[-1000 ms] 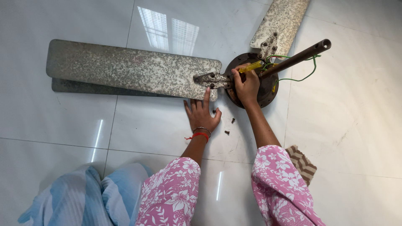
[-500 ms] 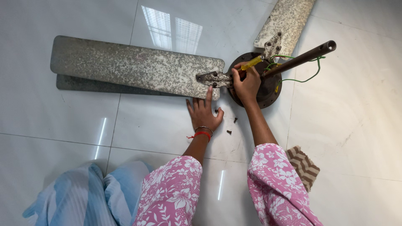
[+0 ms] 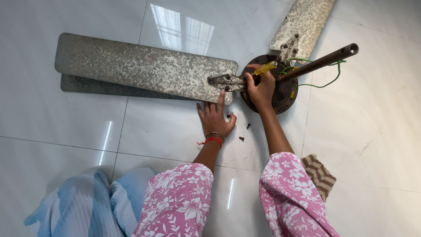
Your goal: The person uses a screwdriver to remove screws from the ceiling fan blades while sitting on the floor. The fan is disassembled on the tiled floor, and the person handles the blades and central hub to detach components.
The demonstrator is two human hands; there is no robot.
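Note:
An old ceiling fan lies on the white tiled floor. Its dark round motor housing [image 3: 280,94] sits at centre right, with a brown rod [image 3: 322,62] and green wires [image 3: 324,83] coming out of it. A long speckled blade [image 3: 140,70] stretches left, and a second blade [image 3: 305,22] points up. My right hand [image 3: 261,90] is shut on a yellow-handled screwdriver [image 3: 264,69], its tip at the blade's metal bracket [image 3: 226,81]. My left hand [image 3: 215,118] rests flat on the floor, fingers spread, touching the long blade's lower edge.
A few small dark screws [image 3: 241,138] lie on the tile between my forearms. A brown and cream striped cloth [image 3: 320,175] lies at the lower right. Light blue fabric [image 3: 83,206] covers my knee at the lower left.
The view has shifted a little. My hands stay at the bracket and the blade edge, with the screwdriver still held at the hub.

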